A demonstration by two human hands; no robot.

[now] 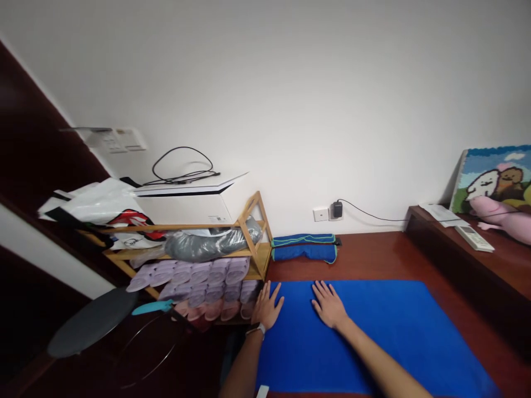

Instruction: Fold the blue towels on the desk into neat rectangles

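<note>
A flat blue mat [385,331] covers much of the reddish-brown wooden surface before me. My left hand [267,308] rests at the mat's left edge, close to the shelf, with its fingers spread; a watch [255,329] is on that wrist. Lying flat near the mat's far edge is my right hand [329,305], its fingers apart and nothing in them. Beyond both hands, against the wall, lie two folded or rolled blue cloth pieces [305,253] with green edging. A small white object [263,391] shows at the near left corner of the mat.
Left stands a wooden rack [259,260] with slippers [207,271], a grey bagged item [207,243] and a white box [186,207]. A plugged-in adapter [337,209] trails a cable right. On a raised ledge lie a remote [474,238] and a pink plush toy [504,218].
</note>
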